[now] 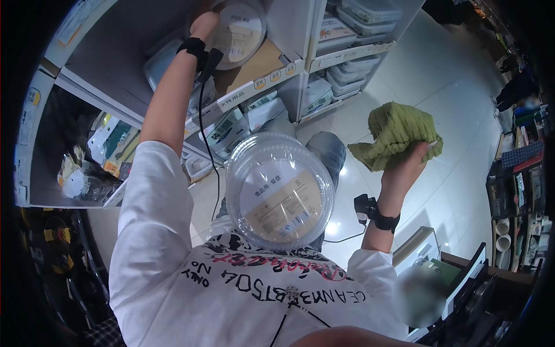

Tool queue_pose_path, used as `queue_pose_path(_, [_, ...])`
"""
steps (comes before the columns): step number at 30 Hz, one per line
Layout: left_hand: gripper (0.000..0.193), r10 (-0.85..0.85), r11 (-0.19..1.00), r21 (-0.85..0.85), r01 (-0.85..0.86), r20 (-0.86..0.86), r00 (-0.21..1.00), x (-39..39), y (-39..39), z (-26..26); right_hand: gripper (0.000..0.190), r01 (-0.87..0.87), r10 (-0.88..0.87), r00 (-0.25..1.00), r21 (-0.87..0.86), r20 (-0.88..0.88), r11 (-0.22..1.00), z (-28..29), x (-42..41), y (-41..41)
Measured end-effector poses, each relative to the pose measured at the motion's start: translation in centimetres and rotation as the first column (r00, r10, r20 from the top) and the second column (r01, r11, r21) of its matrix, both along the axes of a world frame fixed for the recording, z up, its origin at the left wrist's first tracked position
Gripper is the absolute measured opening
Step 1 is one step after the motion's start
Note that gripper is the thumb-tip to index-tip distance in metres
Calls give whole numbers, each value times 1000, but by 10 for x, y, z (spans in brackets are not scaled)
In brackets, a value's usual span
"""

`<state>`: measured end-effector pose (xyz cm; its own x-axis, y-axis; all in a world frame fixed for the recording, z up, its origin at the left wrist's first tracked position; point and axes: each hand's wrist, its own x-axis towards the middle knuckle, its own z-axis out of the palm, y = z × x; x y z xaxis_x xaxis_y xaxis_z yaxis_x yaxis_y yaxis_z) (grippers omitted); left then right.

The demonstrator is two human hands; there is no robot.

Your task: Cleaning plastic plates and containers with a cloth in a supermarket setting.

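Observation:
My left hand (205, 27) reaches into the upper shelf compartment, at the left edge of a round clear plastic pack of plates (243, 37); its fingers are partly hidden in shadow and cut by the picture's top. Out to the right, my right hand (405, 173) grips a crumpled green cloth (401, 134), thumb on its near side. Another round clear pack of plates (282, 199), with a printed paper label, rests against my lap and shirt front, held by neither hand.
Plastic containers (368, 17) stand stacked on the right shelves. Below the upper compartment, wrapped packs (225, 130) fill a lower shelf (243, 93). Bagged goods (112, 143) lie at left. Black cables (201, 117) hang from both wrist straps. More stocked shelving (503, 208) lines the far right.

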<state>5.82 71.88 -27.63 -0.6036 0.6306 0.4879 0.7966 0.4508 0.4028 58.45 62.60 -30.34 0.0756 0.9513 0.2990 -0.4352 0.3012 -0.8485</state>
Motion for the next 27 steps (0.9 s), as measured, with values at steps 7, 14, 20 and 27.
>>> queue_pose_path(7, [51,-60,983,-177,42,-95,994,0,-12,16,50,-39,39,999,-28,10,999,-9,2,6])
queue_pose_path(14, [53,-241,932,-333,140,-284,928,-12,36,47,54,-90,91,996,-53,10,994,-1,-2,3])
queue_pose_path(20, [52,-264,920,-376,112,-383,885,-25,57,29,50,-205,227,900,-100,373,974,-20,-9,-7])
queue_pose_path(27, [47,-333,943,-75,325,-200,921,25,-41,64,55,-263,320,813,-183,486,947,-35,8,-7])
